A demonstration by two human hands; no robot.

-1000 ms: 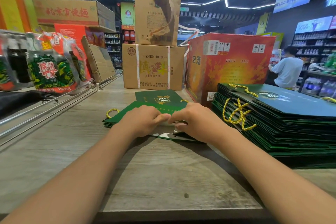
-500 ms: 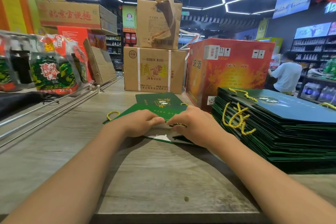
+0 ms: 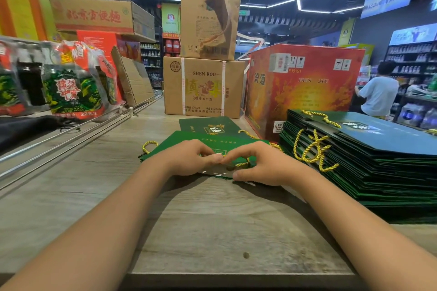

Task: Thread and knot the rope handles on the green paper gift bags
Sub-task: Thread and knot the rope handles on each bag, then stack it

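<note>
While both hands work at its near edge, a flat green bag lies on the wooden tabletop, straight ahead of the person. The left hand and right hand meet fingertip to fingertip over the bag's open mouth, fingers curled; between them they pinch a yellow rope, a short stretch of which shows just right of where the fingertips touch. The right thumb presses flat on the bag's white inner lip. Which hand holds the rope's end cannot be told.

At the bag's left corner a loop of yellow handle sticks out onto the wood. A second green bag lies just beyond the first, partly under it, printed face up; whether more lie beneath cannot be told.

To the right, close beside the right forearm, stands a tall stack of folded green bags, too many to count, with yellow handles spilling over its near left corner.

Behind the bags sit two brown cartons, one atop the other, and one red carton to their right. At far right a person in a pale shirt stands by shop shelves.
</note>
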